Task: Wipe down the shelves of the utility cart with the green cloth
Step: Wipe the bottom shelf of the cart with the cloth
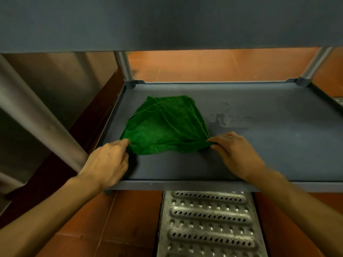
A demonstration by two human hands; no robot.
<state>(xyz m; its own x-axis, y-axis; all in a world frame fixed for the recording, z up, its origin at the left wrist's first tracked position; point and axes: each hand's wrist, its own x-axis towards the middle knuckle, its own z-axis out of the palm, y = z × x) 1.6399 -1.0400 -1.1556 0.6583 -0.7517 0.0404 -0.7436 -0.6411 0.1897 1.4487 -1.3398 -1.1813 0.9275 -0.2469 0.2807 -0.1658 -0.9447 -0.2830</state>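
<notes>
The green cloth point(163, 127) lies crumpled and partly spread on the left half of the grey lower shelf point(269, 145) of the utility cart. My left hand point(107, 162) pinches the cloth's near left corner. My right hand point(235, 151) pinches its near right corner, where the fabric bunches into folds. A wet smear point(220, 117) shows on the shelf just right of the cloth. The grey upper shelf point(167, 21) hangs overhead across the top of the view.
Two grey posts point(125, 69) point(313, 65) stand at the shelf's far corners. A stainless steel leg and panel point(40, 112) stand close on the left. Below the shelf's front edge runs a perforated metal floor drain grate point(209, 225) in orange tile floor point(213, 65).
</notes>
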